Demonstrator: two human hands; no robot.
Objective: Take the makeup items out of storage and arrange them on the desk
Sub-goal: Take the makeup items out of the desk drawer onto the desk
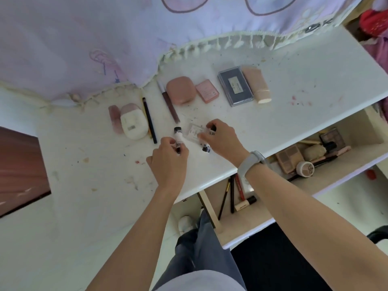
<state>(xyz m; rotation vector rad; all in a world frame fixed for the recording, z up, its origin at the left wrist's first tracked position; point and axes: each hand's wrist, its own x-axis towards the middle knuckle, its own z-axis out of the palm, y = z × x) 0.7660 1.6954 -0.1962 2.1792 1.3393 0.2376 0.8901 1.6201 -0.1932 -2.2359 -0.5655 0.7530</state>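
Note:
My left hand [168,162] pinches a small white tube with a black cap [177,138], which lies on the white desk [94,169]. My right hand [222,139] holds a second black-and-white tube [206,148] and covers part of a clear flat case [194,133]. Laid out further back are a pink tube [114,118], a white and pink case [133,121], a black pencil [149,120], a brown lip wand [169,103], a pink compact [181,90], a pink square box [207,90], a grey palette [235,86] and a peach tube [257,85].
An open drawer [357,156] under the desk's right edge holds eyeshadow palettes, a round jar [305,169], brushes, pencils and a small bottle [245,203]. A lilac fringed cloth [105,49] hangs over the desk's back. A dark reddish panel [19,169] sits at the left.

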